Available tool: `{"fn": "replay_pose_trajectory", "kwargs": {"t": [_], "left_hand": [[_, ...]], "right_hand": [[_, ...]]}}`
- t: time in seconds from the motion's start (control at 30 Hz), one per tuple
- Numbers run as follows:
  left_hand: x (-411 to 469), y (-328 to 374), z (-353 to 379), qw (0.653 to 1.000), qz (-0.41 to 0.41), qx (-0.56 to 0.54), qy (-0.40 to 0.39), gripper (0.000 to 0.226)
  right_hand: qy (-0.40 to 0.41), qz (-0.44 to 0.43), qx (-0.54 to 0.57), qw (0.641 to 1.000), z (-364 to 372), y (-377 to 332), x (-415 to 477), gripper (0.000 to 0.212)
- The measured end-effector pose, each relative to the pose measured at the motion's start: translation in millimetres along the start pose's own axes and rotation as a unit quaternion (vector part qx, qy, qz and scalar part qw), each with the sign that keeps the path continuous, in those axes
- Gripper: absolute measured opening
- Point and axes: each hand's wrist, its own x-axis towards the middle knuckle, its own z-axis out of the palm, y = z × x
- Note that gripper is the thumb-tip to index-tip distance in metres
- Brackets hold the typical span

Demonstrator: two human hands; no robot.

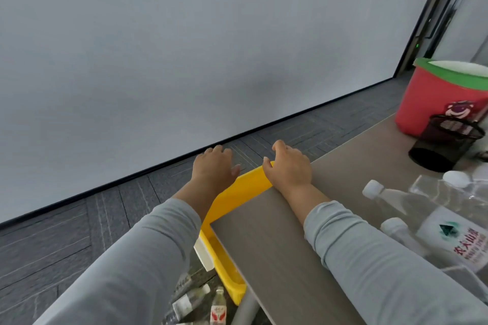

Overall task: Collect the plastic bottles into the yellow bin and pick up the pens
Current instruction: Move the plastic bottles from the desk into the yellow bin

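Note:
The yellow bin (239, 194) stands on the floor against the table's left edge, partly hidden under the tabletop. My right hand (289, 167) grips the bin's far corner, with the thumb against the rim and the fingers curled. Over the bin's far left side, my left hand (214, 169) has its fingers relaxed; whether it touches the rim is hidden. Clear plastic bottles lie on the table at right: a small bottle (383, 195), another small bottle (400, 231) and a large labelled bottle (459, 237). Two more bottles (190, 301) lie on the floor below the bin. No pen is clearly visible.
On the wood-grain table (277, 245), a black mesh pen holder (446, 144) lies tipped over at the far right. Behind it stands a red bucket (441, 97) with a green rim. Grey carpet floor (66, 240) runs to a pale wall on the left.

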Motion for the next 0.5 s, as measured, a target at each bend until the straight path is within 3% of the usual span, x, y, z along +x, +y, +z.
{"fn": "replay_pose_trajectory", "kwargs": {"t": [0.27,0.5], "left_hand": [[-44.8,14.0,-62.9,1.000,0.010,-0.013,0.025,0.032],[-89.6,82.4,-106.0,0.991,0.122,-0.015,0.061,0.031]], "right_hand": [[-0.015,-0.033,-0.003,0.999,-60.5,6.1,-35.9,0.031],[0.004,-0.020,-0.071,0.997,-156.7,52.1,-89.3,0.025]]}}
